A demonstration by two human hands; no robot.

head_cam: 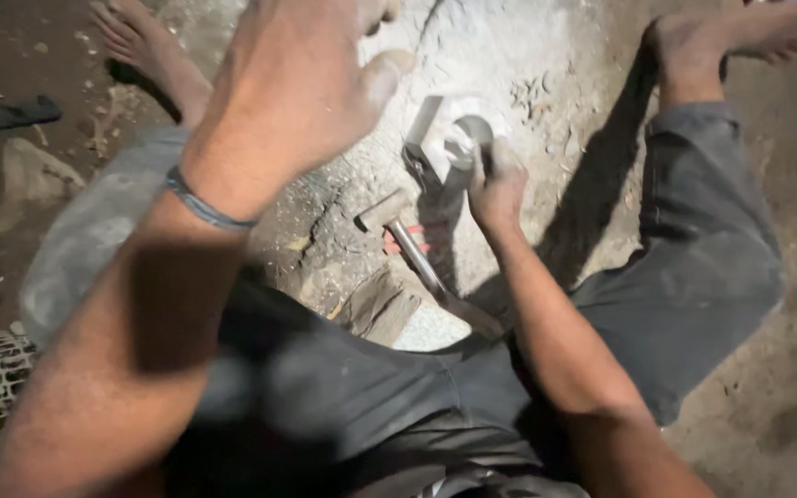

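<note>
Two hands at work: my right hand (pixel 495 184) grips a pale carved stone block (pixel 440 134) on the dusty ground (pixel 555 55), my left hand (pixel 297 83) raised, fingers loose, hammer (pixel 398 231) lying beside.

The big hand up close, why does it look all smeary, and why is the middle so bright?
In the head view, the left hand is blurred, close to the camera; the right hand on the pale stone block looks sharper. Strong light whitens the dusty ground, the corners fall dark, and the arm casts hard shadows.
</note>
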